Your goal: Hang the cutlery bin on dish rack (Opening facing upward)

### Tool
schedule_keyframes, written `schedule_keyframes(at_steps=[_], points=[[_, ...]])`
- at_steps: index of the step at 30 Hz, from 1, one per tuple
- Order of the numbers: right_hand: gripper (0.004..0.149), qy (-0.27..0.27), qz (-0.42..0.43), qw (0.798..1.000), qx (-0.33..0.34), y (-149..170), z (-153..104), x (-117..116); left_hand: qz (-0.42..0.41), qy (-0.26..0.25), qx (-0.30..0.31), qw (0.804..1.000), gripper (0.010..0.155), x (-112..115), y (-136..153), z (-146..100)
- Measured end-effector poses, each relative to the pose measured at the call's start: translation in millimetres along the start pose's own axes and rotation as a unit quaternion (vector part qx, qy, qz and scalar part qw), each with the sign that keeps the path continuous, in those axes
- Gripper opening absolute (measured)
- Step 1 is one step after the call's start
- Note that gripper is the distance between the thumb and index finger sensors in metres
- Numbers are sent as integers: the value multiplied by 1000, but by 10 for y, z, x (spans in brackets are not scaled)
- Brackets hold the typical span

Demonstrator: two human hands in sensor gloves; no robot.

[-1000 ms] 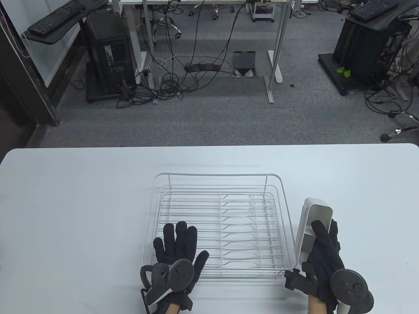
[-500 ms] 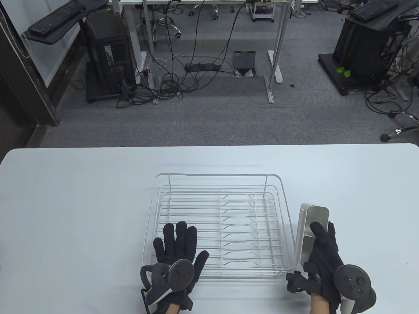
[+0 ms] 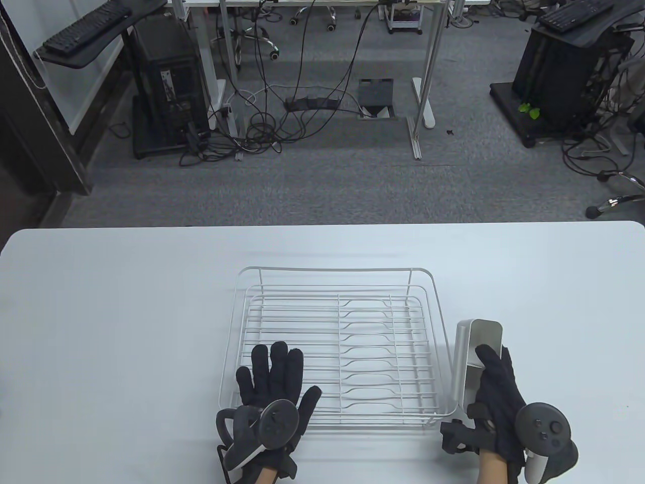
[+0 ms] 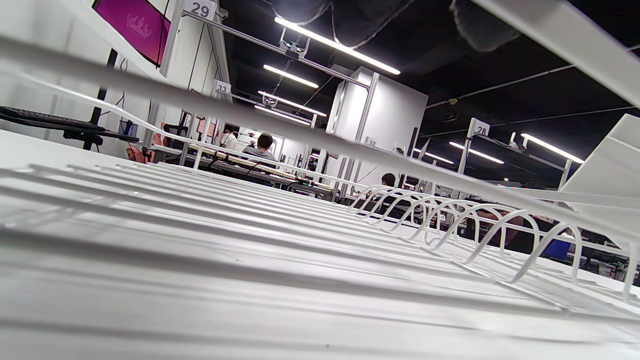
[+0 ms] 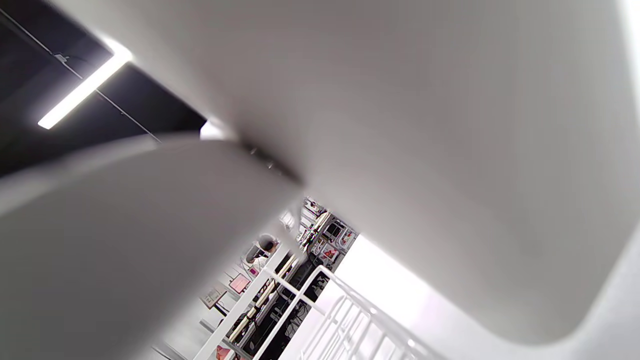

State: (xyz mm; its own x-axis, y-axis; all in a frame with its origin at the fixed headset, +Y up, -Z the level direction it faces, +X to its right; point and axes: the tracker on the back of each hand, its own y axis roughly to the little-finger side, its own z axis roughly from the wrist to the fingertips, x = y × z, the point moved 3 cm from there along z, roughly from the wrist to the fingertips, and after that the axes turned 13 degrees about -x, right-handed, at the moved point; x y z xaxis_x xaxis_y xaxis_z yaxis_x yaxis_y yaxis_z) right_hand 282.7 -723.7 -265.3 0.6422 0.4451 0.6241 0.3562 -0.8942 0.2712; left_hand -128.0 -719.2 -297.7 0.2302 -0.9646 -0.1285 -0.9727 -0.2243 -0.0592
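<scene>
The white wire dish rack [image 3: 332,348] stands in the middle of the table. The white cutlery bin [image 3: 473,353] is upright with its opening upward, right against the outside of the rack's right rim. My right hand [image 3: 496,398] grips the bin from the near side, fingers over its top edge and into the opening. The bin wall [image 5: 425,125] fills the right wrist view. My left hand [image 3: 272,388] lies flat with spread fingers on the rack's front left corner. The left wrist view shows the rack's wires [image 4: 300,225] from low down.
The white table [image 3: 101,322] stretches to both sides of the rack. Beyond its far edge lie the office floor, desk legs and cables.
My right hand has moved the bin left and slightly toward me, from tilted beside the rack to upright against its right rim. The left hand has not moved.
</scene>
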Motion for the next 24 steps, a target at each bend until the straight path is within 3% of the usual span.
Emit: schedule_keyframes(at_steps=[24], points=[[39, -27, 23, 999, -35, 127, 68, -66, -2, 1, -2, 1000, 77, 7, 5, 2]])
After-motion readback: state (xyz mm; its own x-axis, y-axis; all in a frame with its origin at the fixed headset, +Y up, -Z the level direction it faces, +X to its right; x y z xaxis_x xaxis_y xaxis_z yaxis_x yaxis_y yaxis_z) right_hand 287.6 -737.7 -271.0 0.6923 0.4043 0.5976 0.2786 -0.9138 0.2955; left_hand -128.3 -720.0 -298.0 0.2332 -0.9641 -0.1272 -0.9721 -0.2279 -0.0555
